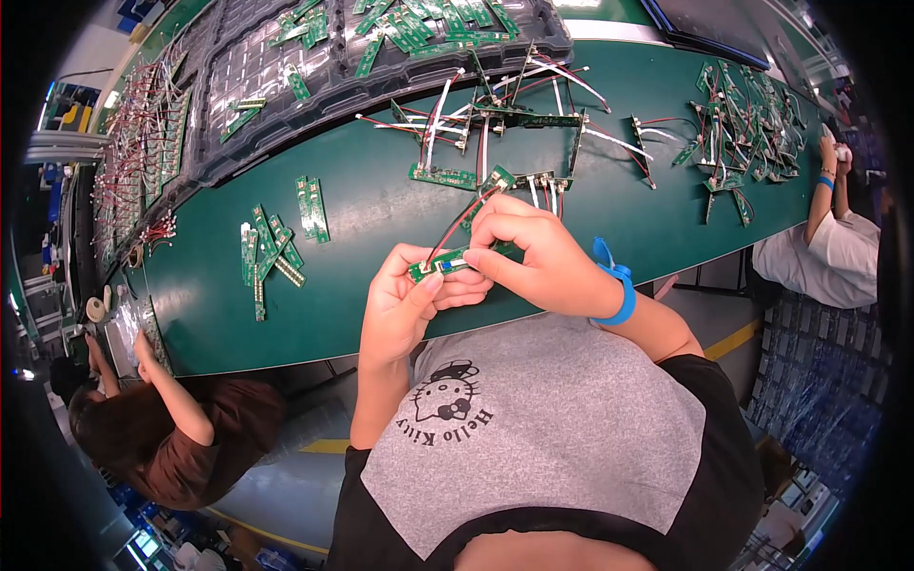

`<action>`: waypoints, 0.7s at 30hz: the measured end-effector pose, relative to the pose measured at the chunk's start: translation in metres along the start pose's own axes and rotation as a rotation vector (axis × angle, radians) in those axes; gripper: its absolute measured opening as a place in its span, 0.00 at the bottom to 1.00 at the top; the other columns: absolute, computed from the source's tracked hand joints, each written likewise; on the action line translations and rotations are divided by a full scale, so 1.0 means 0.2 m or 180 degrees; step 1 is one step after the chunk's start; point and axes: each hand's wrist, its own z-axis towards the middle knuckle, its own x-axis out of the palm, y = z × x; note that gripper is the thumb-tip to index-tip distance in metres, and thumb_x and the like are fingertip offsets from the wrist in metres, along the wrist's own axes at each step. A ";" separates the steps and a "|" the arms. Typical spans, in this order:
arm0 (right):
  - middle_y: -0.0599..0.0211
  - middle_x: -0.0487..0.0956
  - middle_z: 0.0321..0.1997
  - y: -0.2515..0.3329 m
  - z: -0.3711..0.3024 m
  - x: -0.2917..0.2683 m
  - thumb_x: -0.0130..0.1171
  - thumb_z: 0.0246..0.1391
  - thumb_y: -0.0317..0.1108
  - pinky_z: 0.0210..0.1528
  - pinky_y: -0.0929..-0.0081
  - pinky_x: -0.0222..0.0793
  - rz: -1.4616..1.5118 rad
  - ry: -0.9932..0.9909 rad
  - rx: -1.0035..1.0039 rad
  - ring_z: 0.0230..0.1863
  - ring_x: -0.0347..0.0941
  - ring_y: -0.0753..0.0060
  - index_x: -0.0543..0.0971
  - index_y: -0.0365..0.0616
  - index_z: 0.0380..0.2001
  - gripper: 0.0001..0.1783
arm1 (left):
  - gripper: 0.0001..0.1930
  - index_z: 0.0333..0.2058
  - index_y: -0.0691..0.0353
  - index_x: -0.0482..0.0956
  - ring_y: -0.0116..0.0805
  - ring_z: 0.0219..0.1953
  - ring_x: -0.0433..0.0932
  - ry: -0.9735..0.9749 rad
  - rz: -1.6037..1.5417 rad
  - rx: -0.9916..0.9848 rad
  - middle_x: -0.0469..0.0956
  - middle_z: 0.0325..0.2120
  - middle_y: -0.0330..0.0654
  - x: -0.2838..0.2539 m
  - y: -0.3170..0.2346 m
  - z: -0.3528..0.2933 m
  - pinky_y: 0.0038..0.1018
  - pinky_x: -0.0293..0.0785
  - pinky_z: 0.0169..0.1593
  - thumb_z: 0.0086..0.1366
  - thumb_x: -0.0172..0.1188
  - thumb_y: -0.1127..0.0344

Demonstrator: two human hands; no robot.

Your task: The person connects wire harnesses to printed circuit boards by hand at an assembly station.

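My left hand [405, 295] grips a small narrow green circuit board [419, 272], thumb on top and fingers beneath. A small blue part and white connectors show on its face. My right hand [524, 249] is closed at the board's right end, thumb and forefinger pinched there; whether they also hold a connector is hidden. A red and black wire [455, 228] rises from the board to another green board [497, 179] just beyond my right hand. My right wrist wears a blue strap [619, 290].
Wired boards [528, 119] stand in a cluster ahead, with a tangled heap [743, 128] to the right. Loose boards [271, 249] lie on the green table [362, 205] at left. A black tray [243, 71] holds more boards. Other people sit at left [181, 428] and right [824, 252].
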 end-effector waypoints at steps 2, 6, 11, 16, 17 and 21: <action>0.66 0.68 0.28 0.00 0.00 0.00 0.55 0.46 0.26 0.35 0.78 0.62 0.0024 -0.0011 0.0010 0.31 0.66 0.74 0.72 0.36 0.23 0.04 | 0.09 0.41 0.70 0.59 0.52 0.40 0.75 -0.0056 0.0059 -0.0001 0.73 0.36 0.61 0.00 0.00 0.00 0.42 0.74 0.44 0.64 0.42 0.72; 0.66 0.68 0.28 -0.01 0.00 0.00 0.55 0.47 0.26 0.35 0.78 0.62 0.0054 -0.0026 -0.0010 0.31 0.66 0.74 0.72 0.36 0.23 0.04 | 0.09 0.41 0.68 0.59 0.53 0.38 0.76 -0.0128 0.0111 0.0009 0.73 0.36 0.61 0.01 0.01 0.00 0.43 0.74 0.43 0.64 0.43 0.71; 0.66 0.68 0.28 -0.01 -0.01 0.01 0.55 0.47 0.26 0.35 0.79 0.62 0.0044 -0.0087 -0.0006 0.31 0.66 0.74 0.72 0.36 0.23 0.05 | 0.09 0.42 0.71 0.58 0.50 0.41 0.75 -0.0004 -0.0005 0.0002 0.72 0.38 0.60 0.00 0.01 0.00 0.41 0.74 0.45 0.64 0.41 0.74; 0.66 0.68 0.28 -0.01 -0.01 0.02 0.55 0.47 0.26 0.35 0.79 0.62 0.0063 -0.0112 -0.0023 0.31 0.65 0.74 0.72 0.36 0.22 0.05 | 0.09 0.42 0.70 0.59 0.50 0.41 0.75 -0.0022 -0.0036 -0.0010 0.72 0.38 0.60 0.00 0.01 -0.01 0.41 0.74 0.45 0.64 0.41 0.74; 0.66 0.68 0.28 -0.01 -0.01 0.02 0.55 0.47 0.26 0.35 0.79 0.62 0.0062 -0.0112 -0.0024 0.31 0.65 0.74 0.72 0.36 0.22 0.05 | 0.09 0.42 0.70 0.59 0.50 0.41 0.75 -0.0015 -0.0048 -0.0006 0.72 0.38 0.60 -0.01 0.02 -0.01 0.41 0.74 0.45 0.64 0.41 0.74; 0.66 0.68 0.28 -0.01 0.00 0.02 0.55 0.46 0.26 0.34 0.78 0.62 0.0031 -0.0114 -0.0004 0.31 0.65 0.74 0.72 0.36 0.22 0.05 | 0.09 0.42 0.70 0.59 0.50 0.41 0.75 0.0000 -0.0042 0.0005 0.72 0.38 0.60 -0.01 0.02 0.00 0.41 0.74 0.45 0.64 0.41 0.74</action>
